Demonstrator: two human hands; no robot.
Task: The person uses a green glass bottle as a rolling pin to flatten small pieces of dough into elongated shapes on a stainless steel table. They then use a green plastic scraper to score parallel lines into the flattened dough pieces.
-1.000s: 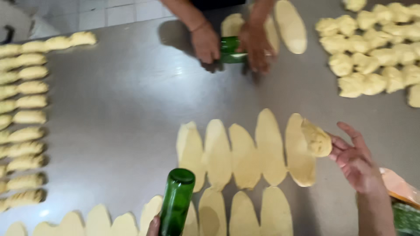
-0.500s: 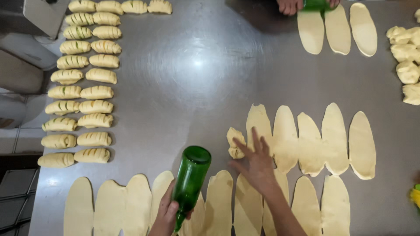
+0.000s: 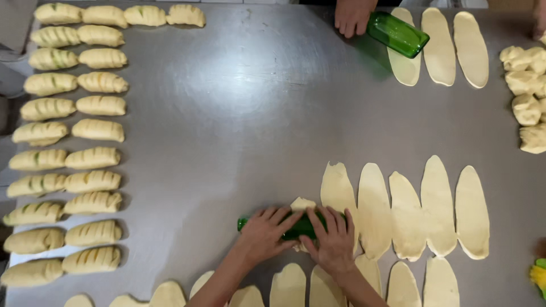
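Note:
A green glass bottle (image 3: pixel 296 227) lies on its side on the steel table (image 3: pixel 239 113), across a small lump of dough (image 3: pixel 301 203). My left hand (image 3: pixel 266 230) presses flat on the bottle's left part. On its right part rests my right hand (image 3: pixel 333 239), palm down with fingers spread. Just to the right lies a row of several flattened oval dough pieces (image 3: pixel 406 207). More flat ovals (image 3: pixel 287 284) line the near edge below my arms.
Two columns of shaped, scored dough rolls (image 3: pixel 74 153) fill the left side. Across the table another person's hand (image 3: pixel 352 16) holds a second green bottle (image 3: pixel 397 34) by flat ovals (image 3: pixel 438 40). Raw dough lumps (image 3: pixel 526 96) pile at the right edge.
The bottle went from upright in my left hand to lying flat on the dough lump. My right hand moved from the dough onto the bottle. The camera view shifted.

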